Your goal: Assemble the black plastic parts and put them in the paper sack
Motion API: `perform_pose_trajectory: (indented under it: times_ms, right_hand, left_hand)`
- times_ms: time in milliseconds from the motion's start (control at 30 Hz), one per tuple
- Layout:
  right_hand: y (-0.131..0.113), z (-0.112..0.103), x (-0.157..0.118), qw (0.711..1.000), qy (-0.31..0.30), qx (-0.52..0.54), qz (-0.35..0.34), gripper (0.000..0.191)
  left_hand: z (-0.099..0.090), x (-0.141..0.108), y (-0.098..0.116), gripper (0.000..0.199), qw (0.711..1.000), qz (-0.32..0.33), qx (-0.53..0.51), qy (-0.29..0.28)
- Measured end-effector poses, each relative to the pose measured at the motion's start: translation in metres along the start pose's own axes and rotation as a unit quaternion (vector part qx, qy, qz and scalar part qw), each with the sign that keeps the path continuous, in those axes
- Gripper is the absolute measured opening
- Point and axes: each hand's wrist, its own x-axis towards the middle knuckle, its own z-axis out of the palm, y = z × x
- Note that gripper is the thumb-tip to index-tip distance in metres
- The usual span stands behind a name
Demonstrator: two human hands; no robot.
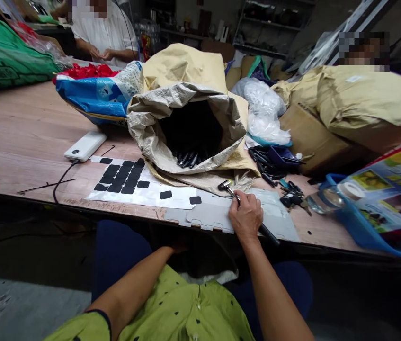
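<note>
Hammer (pixel 268 232) in right hand (pixel 246 215), left hand (pixel 179 247) (obscured)

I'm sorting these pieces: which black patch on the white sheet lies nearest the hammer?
The rightmost patch, at the white sheet's right end; the others all lie farther left, away from the hammer.

green sack (pixel 12 54), far left | white power bank (pixel 85 146), cabled | blue basket (pixel 358 232), far right
</note>
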Motion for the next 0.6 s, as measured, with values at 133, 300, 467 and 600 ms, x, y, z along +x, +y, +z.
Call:
perform_pose_trajectory:
  times_ms: [133,300,467,600]
  right_hand:
    - [0.001,0.0,0.0,1.0,-0.002,-0.001,0.001,0.026]
    - [0.001,-0.001,0.0,1.0,-0.005,0.0,0.004,0.026]
    - [0.0,-0.002,0.0,1.0,-0.007,0.002,-0.004,0.028]
    - [0.0,-0.002,0.0,1.0,-0.004,0.001,-0.005,0.027]
  left_hand:
    - [-0.002,0.009,0.003,0.034,0.996,-0.023,0.061,0.069]
    - [-0.002,0.003,0.022,0.023,0.99,-0.046,0.129,0.012]
    - [-0.041,-0.053,0.106,0.034,0.936,0.054,0.093,-0.335]
    - [-0.109,-0.075,0.183,0.041,0.954,0.202,-0.002,-0.223]
